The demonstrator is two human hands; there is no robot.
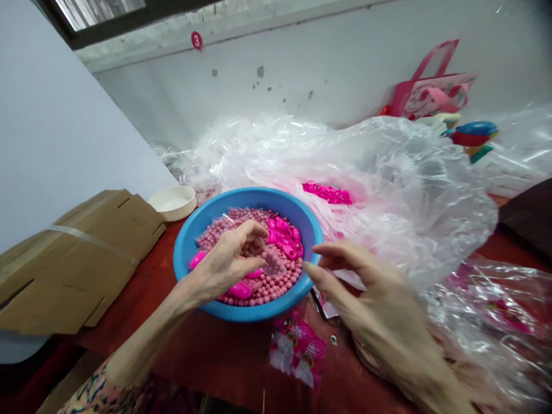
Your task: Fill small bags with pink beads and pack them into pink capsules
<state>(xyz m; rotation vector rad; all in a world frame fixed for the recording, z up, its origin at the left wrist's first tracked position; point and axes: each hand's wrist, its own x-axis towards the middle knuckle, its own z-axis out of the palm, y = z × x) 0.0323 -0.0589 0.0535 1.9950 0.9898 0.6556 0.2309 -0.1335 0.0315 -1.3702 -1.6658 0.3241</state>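
Ok, pink pcs (282,233) in bowl (185,253) sit just R of my L fingers (253,228), nearer than to my R fingers (340,251) by its rim; both spread, thumbs apart

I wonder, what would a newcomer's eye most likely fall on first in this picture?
Probably the blue basin on the red table, with pink beads and bright pink plastic pieces inside and the left hand above them. Next might come the heap of clear plastic behind it and to its right, then the pink bag at the upper right.
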